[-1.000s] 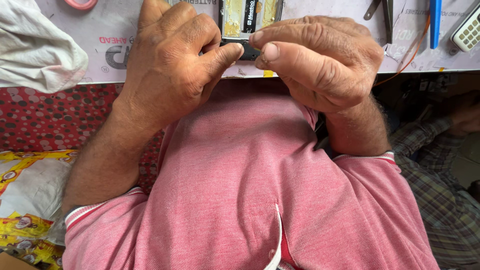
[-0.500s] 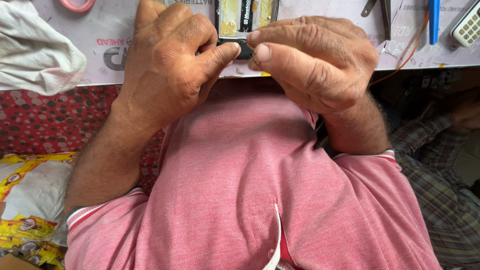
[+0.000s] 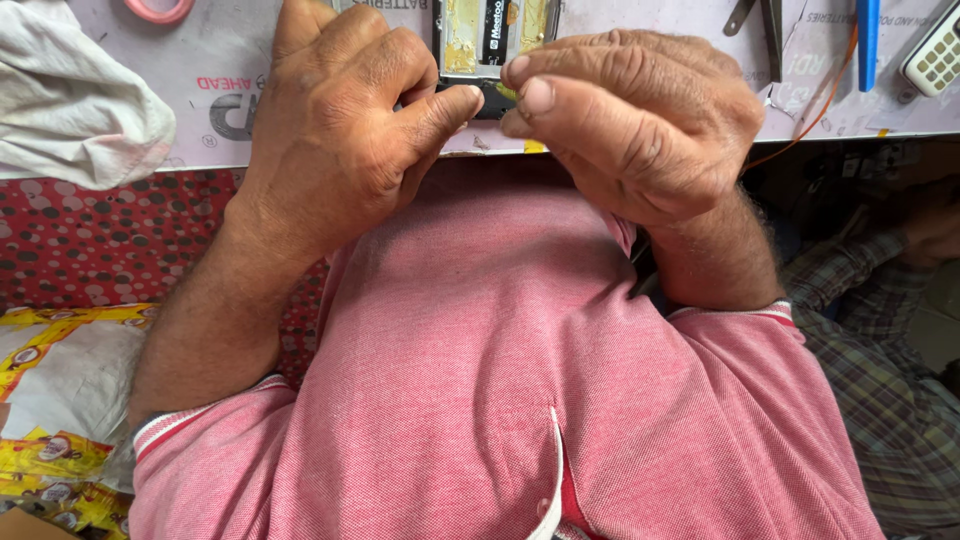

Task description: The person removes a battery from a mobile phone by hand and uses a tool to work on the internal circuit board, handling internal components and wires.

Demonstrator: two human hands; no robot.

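Note:
An opened phone [image 3: 490,35] with a black battery and yellowish glue patches lies at the near edge of the work table [image 3: 200,130]. My left hand [image 3: 350,130] curls around its lower left corner, with the thumb pressed on the bottom edge. My right hand [image 3: 640,130] meets it from the right. Its thumb and forefinger pinch a tiny yellowish strip [image 3: 507,92] right at the phone's bottom edge. Both hands hide the lower part of the phone. My pink shirt [image 3: 520,380] fills the view below.
On the table lie a white cloth [image 3: 70,90], a pink tape ring [image 3: 158,8], metal pliers [image 3: 760,25], a blue pen [image 3: 867,40], an orange wire [image 3: 820,100] and a keypad device [image 3: 935,55]. Another person's plaid sleeve [image 3: 880,300] is at right. Yellow bags [image 3: 50,400] sit lower left.
My right fingertips have lifted slightly off the phone's dark bottom edge, and a small yellowish strip now shows in their pinch. My left thumb stays pressed there.

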